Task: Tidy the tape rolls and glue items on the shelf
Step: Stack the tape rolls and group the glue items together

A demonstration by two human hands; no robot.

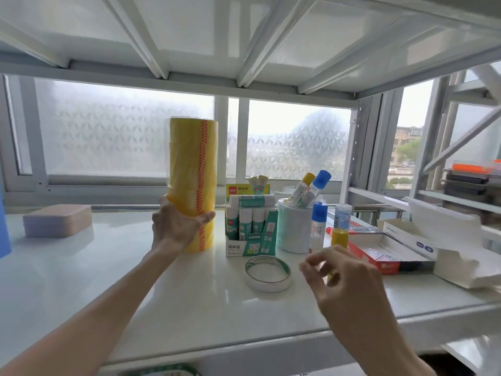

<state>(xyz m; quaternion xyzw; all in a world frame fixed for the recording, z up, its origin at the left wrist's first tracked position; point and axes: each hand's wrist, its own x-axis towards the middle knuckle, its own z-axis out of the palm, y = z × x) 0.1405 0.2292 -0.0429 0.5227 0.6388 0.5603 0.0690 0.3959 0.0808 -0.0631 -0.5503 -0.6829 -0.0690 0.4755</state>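
Right of the left hand clasping the yellow tape stack stands the glue-stick box; right hand loose, empty, beside flat tape roll.

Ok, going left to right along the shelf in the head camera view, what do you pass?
Pinkish pad → yellow tape stack held by the left hand → glue stick box → white cup → red box → open white carton.

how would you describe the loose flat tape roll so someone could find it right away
Start at the tall yellow tape stack that the left hand grips on the white shelf. Just right of it stands the green glue stick box. The white tape roll lies flat in front of that box: the only low, single ring with a green inner edge.
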